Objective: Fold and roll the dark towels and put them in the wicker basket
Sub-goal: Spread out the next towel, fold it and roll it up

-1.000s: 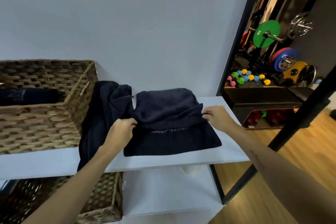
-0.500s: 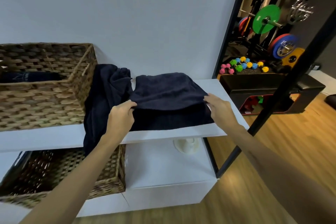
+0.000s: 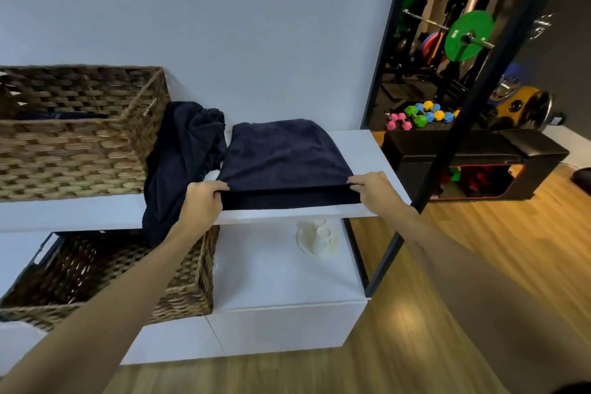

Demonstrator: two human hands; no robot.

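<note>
Left hand: the left hand (image 3: 200, 204) is curled over the near-left corner of the folded dark navy towel (image 3: 281, 153), fingers on top and thumb tucked under, pinching the top layer

Right hand: the right hand (image 3: 372, 188) does the same thing at the near-right corner, fingertips hooked over the folded edge and gripping it

Towel being folded: lies flat on the white counter (image 3: 358, 150), doubled over, so you can see a top layer with a lower layer peeking out under it along the front edge, right at the counter's lip

Second towel: a crumpled dark navy towel (image 3: 179, 157) sits just to the left, touching the folded one, bunched up against the side of the basket and hanging down over the counter's front edge

Basket on top: big rectangular woven wicker basket (image 3: 73, 153) on the left of the counter, with something dark, possibly a rolled towel (image 3: 60, 114), lying low inside; hard to make out more than that

Down below: a darker woven wicker basket (image 3: 105, 275) sits on the lower white shelf (image 3: 275, 281), plus a small white cup on a white plate (image 3: 319, 238) under the counter

Background: wood floor on the right, a green weight plate (image 3: 468, 35) on a barbell and a pile of small colourful dumbbells (image 3: 422, 113) behind a black frame
</note>
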